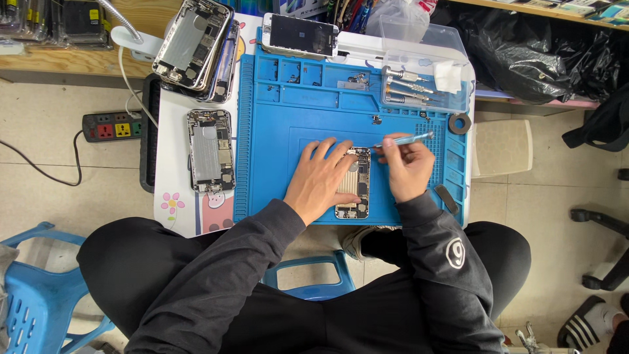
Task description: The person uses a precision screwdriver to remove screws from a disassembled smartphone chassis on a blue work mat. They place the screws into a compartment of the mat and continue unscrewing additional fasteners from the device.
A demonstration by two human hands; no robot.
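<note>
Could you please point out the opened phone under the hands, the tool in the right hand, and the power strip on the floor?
Opened phone point(356, 190): head view, on its exposed inner frame.
Tool point(409, 139): head view, on the middle of its light-blue handle.
Power strip point(111, 126): head view, on its socket face.

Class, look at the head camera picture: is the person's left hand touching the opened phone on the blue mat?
Touching. In the head view the left hand lies flat on the opened phone, its fingers covering the phone's left edge with no gap, pressing it onto the blue mat.
</note>
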